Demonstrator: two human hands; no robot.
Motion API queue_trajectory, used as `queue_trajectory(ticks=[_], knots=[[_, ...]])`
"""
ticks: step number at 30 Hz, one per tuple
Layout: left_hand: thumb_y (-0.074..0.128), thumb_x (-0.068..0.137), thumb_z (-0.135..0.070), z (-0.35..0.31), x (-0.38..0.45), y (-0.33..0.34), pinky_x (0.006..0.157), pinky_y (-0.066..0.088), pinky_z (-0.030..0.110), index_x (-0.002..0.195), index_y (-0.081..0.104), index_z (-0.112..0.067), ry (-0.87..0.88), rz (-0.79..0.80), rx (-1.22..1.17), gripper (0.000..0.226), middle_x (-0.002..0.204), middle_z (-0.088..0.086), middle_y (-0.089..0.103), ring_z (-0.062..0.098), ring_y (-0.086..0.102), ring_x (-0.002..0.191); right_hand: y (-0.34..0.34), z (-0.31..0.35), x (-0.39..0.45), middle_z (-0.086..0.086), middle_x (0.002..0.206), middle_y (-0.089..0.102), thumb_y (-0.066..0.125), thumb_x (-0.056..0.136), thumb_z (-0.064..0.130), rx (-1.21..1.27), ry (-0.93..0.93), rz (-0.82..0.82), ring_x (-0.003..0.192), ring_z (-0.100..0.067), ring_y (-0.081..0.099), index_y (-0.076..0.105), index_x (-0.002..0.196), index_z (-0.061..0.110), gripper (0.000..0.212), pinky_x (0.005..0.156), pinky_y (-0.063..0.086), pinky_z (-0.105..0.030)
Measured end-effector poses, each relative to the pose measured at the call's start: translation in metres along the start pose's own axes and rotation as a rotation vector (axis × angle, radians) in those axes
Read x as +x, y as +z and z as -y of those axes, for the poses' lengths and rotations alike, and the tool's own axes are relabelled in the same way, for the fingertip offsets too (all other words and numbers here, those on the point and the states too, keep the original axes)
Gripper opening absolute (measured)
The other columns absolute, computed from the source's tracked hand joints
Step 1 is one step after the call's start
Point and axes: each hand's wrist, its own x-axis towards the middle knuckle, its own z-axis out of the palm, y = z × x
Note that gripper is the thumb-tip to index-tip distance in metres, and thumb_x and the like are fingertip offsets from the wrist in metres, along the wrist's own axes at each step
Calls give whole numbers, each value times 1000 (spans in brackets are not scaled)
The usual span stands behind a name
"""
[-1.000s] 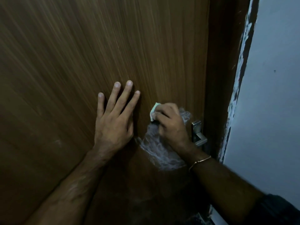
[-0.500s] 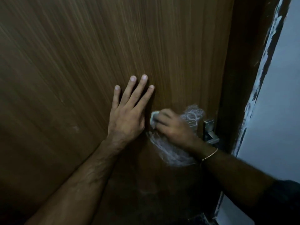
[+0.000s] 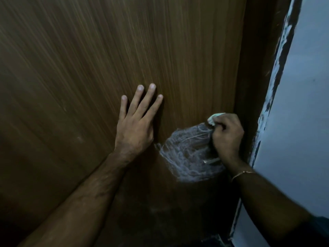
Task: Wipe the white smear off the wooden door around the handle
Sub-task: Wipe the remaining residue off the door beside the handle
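A brown wooden door (image 3: 106, 59) fills most of the view. A scribbly white smear (image 3: 188, 154) covers it low on the right. My right hand (image 3: 227, 134) grips a small pale cloth (image 3: 214, 117) and presses it on the smear's upper right corner, by the door's edge. A sliver of the metal handle (image 3: 211, 160) shows just left of my right wrist; my hand hides the rest. My left hand (image 3: 137, 125) lies flat on the door with straight fingers, to the left of the smear.
The dark door frame (image 3: 258, 68) runs down the right side, with flaky white paint along its edge (image 3: 277, 68). A pale blue-grey wall (image 3: 302, 113) lies beyond it. A thin bracelet (image 3: 242, 173) circles my right wrist.
My right hand has carried the cloth from the smear's left side up to its top right corner, now covering the handle. The left hand stays flat on the door.
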Motion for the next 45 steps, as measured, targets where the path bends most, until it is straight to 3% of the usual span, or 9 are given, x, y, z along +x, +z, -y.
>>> queue_trajectory(ticks=[5, 11, 15, 19, 23, 27, 36, 42, 45], knots=[[53, 90, -16, -9, -1, -7, 121, 3, 57, 157, 26, -22, -44, 41, -104, 72, 168, 1, 9, 23, -3, 155, 3, 22, -3, -4, 99, 65, 61, 82, -11, 105, 116, 196, 90, -10, 61, 73, 87, 9, 24, 80, 44, -3], [55, 94, -11, -28, -15, -21, 123, 12, 50, 144, 50, -20, -168, 92, -431, 51, 161, -2, 33, 15, 12, 154, -41, 49, -7, -16, 118, 63, 50, 89, -7, 1186, 1032, 589, 101, -21, 63, 59, 121, 6, 36, 79, 58, -24], [66, 94, -28, -58, -37, -30, 90, 57, 27, 120, 69, -32, -514, 331, -1168, 26, 116, -12, 72, 0, 65, 109, -51, 75, -50, -20, 122, 65, 58, 81, 1, 1173, 1041, 754, 110, -28, 64, 55, 127, 2, 46, 96, 51, -35], [77, 85, -19, -72, -61, -20, 71, 55, 18, 98, 76, -28, -777, 312, -1578, 16, 96, -1, 78, 12, 74, 90, -47, 91, -76, -16, 106, 71, 62, 84, 2, 980, 978, 708, 90, -22, 69, 62, 111, 2, 27, 74, 59, -29], [83, 78, -11, -65, -72, -7, 64, 55, 22, 94, 71, -23, -947, 212, -1650, 24, 84, 0, 75, 14, 74, 78, -46, 98, -91, -14, 118, 70, 61, 86, 20, 965, 963, 735, 107, -24, 68, 65, 121, 7, 38, 90, 55, -35], [81, 81, -15, -61, -79, -1, 59, 54, 24, 83, 68, -28, -867, 154, -1605, 18, 77, -3, 71, 10, 70, 73, -42, 107, -105, -13, 102, 74, 69, 73, 7, 935, 1019, 604, 90, -21, 73, 64, 112, 7, 40, 73, 61, -27], [73, 84, -43, -51, -95, -9, 84, 58, 27, 94, 79, -31, -605, 429, -1504, 18, 99, -11, 74, 7, 70, 98, -41, 115, -116, -12, 102, 73, 67, 74, 4, 943, 1012, 505, 90, -20, 71, 70, 91, 9, 18, 84, 56, -34], [55, 100, -25, -41, -91, -19, 82, 59, 38, 92, 71, -11, -1147, 424, -1850, 23, 93, 7, 77, 22, 75, 94, -46, 118, -124, -18, 108, 71, 60, 83, -4, 919, 1039, 403, 94, -27, 72, 65, 91, 5, 13, 71, 61, -35], [61, 96, -27, -41, -97, -21, 83, 58, 36, 96, 72, -11, -1067, 520, -1854, 19, 100, 8, 77, 23, 73, 100, -49, 121, -132, -15, 99, 72, 69, 73, 4, 921, 1002, 396, 87, -23, 73, 64, 94, 6, 22, 66, 60, -30]])
